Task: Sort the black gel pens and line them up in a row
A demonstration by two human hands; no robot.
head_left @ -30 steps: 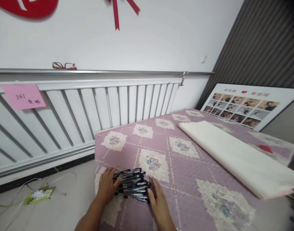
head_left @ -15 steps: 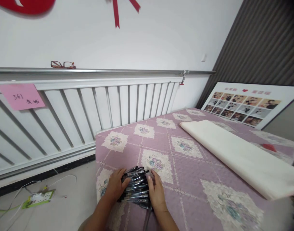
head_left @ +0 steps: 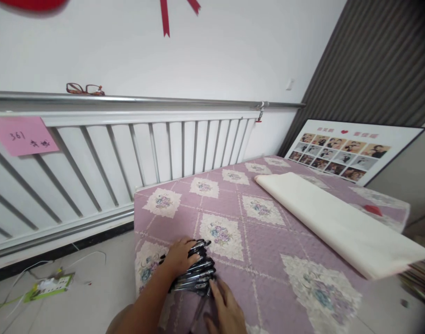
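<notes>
A heap of several black pens [head_left: 197, 273] lies near the front left corner of a bed covered by a pink quilted spread [head_left: 268, 241]. My left hand [head_left: 179, 256] rests on top of the heap, fingers curled over the pens. Just below the heap, my right hand [head_left: 226, 310] lies on the spread with fingers stretched out, its fingertips touching the pens' near ends. One pen sticks out toward me beside that hand.
A folded cream cloth [head_left: 337, 222] lies across the right of the bed. A photo board [head_left: 351, 149] leans at the far right. A white radiator [head_left: 129, 153] with glasses [head_left: 84, 88] on its rail and a pink note [head_left: 22, 135] lines the wall. Cables and a green packet [head_left: 47, 286] lie on the floor.
My left hand has slid from the heap's left side onto its top. My right hand has pulled back from the heap's right side to its near end. The pens are bunched tighter.
</notes>
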